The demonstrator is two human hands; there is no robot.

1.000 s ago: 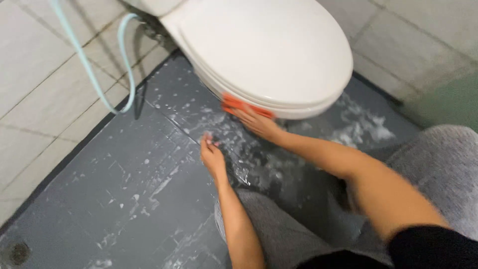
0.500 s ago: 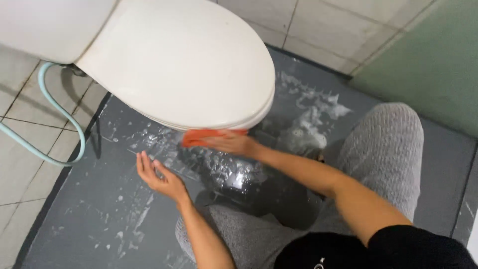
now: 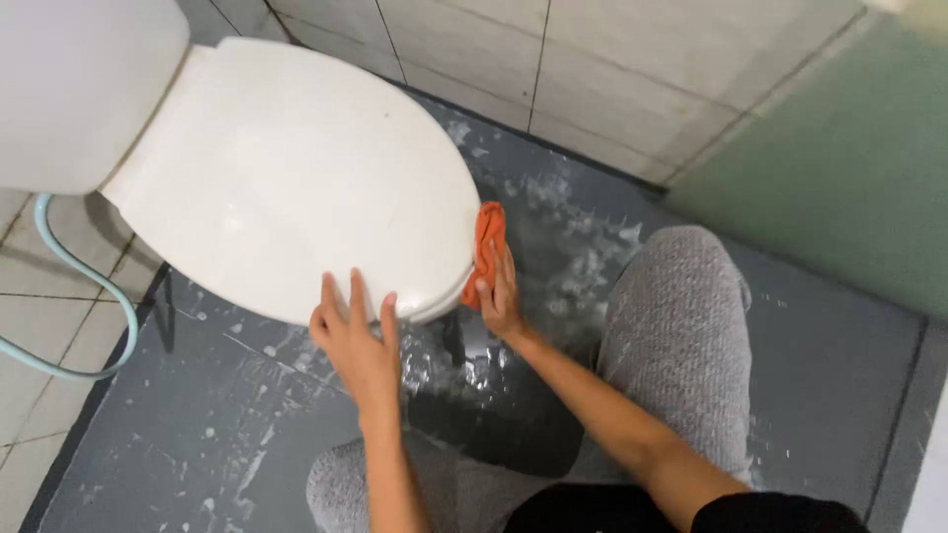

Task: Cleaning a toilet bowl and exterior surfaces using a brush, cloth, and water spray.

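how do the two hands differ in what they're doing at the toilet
The left hand lies flat and bare, fingers spread on the front edge of the white toilet lid; the right hand presses an orange cloth against the side rim. The left hand sits on top of the lid, the right hand lower, beside it, over the wet grey floor. Both touch the toilet, with bare forearms.
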